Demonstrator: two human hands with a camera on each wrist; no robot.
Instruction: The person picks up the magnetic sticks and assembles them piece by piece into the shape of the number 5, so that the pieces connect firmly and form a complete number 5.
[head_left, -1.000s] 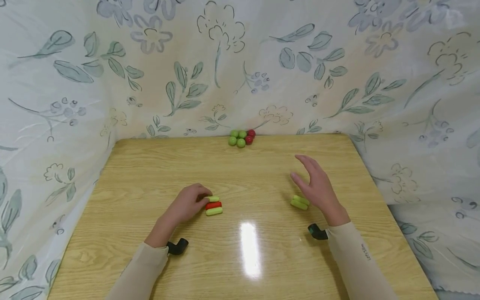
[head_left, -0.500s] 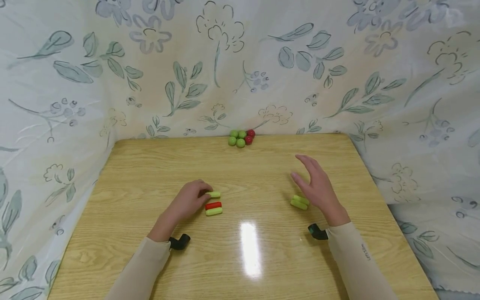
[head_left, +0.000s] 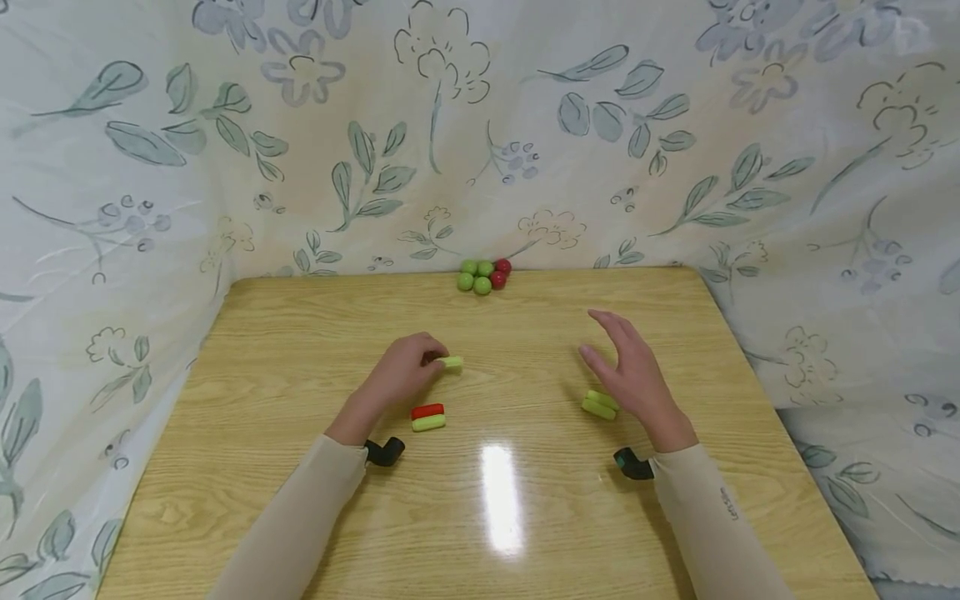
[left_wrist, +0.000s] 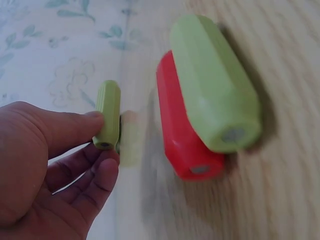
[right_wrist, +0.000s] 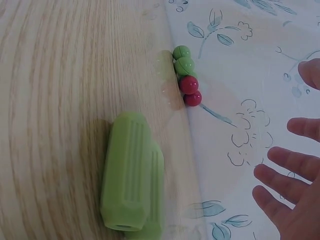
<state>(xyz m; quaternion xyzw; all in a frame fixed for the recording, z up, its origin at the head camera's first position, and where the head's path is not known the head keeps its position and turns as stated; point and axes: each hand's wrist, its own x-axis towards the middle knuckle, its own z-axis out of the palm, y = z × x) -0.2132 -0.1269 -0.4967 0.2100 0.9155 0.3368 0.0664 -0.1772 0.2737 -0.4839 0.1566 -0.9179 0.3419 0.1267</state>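
My left hand (head_left: 405, 367) pinches a yellow-green plastic rod (left_wrist: 108, 112) between thumb and fingers, held off the table. Nearer to me on the left, a red rod (head_left: 427, 410) lies side by side with another yellow-green rod (head_left: 429, 423); the left wrist view shows both large, with small grey discs in their ends. My right hand (head_left: 637, 371) hovers with spread fingers and holds nothing. Just below it to the left, two green rods (head_left: 600, 405) lie together on the table, ridged along their sides in the right wrist view.
At the back edge of the wooden table (head_left: 300, 333) sits a cluster of several green balls (head_left: 482, 285) and two red balls (head_left: 498, 280). Floral cloth (head_left: 480, 125) hangs behind and along the sides. A black wrist camera mount (head_left: 386, 452) sticks out by my left sleeve.
My left hand has lifted the yellow-green rod away from beside the red one, carrying it forward and to the right. My right hand has stayed almost still.
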